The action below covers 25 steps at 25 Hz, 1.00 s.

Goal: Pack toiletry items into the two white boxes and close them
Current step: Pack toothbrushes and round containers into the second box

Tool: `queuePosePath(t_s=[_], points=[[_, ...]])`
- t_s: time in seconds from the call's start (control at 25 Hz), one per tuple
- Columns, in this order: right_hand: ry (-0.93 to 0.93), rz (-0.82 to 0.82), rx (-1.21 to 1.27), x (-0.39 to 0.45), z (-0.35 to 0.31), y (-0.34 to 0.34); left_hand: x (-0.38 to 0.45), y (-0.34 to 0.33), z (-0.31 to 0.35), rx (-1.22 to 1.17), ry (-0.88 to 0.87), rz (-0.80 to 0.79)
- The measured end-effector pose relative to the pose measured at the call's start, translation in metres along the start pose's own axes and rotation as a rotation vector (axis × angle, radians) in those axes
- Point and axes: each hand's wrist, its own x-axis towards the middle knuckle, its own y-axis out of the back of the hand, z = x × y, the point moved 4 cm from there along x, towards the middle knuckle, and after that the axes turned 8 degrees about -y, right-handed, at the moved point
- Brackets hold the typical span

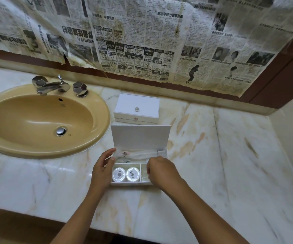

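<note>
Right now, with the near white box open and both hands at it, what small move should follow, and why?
Probably draw the right hand out of the small right compartment. The open white divided box already holds two round silver-wrapped soaps and long wrapped items in the back section, and its upright lid still needs closing; the left hand steadies the side. The far white knobbed box is already closed.

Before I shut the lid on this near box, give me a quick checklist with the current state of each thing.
1. Far box closed: ok.
2. Near box lid upright and open: ok.
3. Two round soaps seated in front left compartment: ok.
4. Long packets lying below the rim in the back compartment: cannot tell.
5. Right hand out of the box: not ok, fingers reach into the front right compartment.
6. Left hand steadying the box's left side: ok.
</note>
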Motion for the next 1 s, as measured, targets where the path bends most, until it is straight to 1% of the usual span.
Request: queuePosePath(t_s=[0.08, 0.28, 0.44, 0.56, 0.8, 0.92, 1.0], points=[[0.001, -0.039, -0.014, 0.002, 0.000, -0.012, -0.001, 0.000, 0.002, -0.009, -0.006, -0.003], [-0.050, -0.013, 0.009, 0.001, 0.004, -0.007, 0.000, 0.001, 0.002, -0.019, -0.009, -0.016], [-0.103, -0.148, 0.000, -0.004, 0.007, -0.018, -0.001, 0.003, 0.002, -0.017, -0.002, -0.031], [-0.108, -0.222, 0.112, 0.002, 0.006, -0.017, 0.000, 0.003, 0.002, -0.018, 0.007, -0.038], [-0.079, -0.297, 0.284, 0.002, 0.006, -0.011, 0.000, 0.004, 0.004, -0.014, -0.003, -0.046], [-0.089, -0.280, 0.335, -0.001, 0.011, -0.005, 0.001, 0.004, 0.003, -0.009, -0.009, -0.052], [-0.089, -0.216, 0.260, 0.002, 0.015, -0.002, 0.001, 0.004, 0.002, -0.010, -0.005, -0.050]])
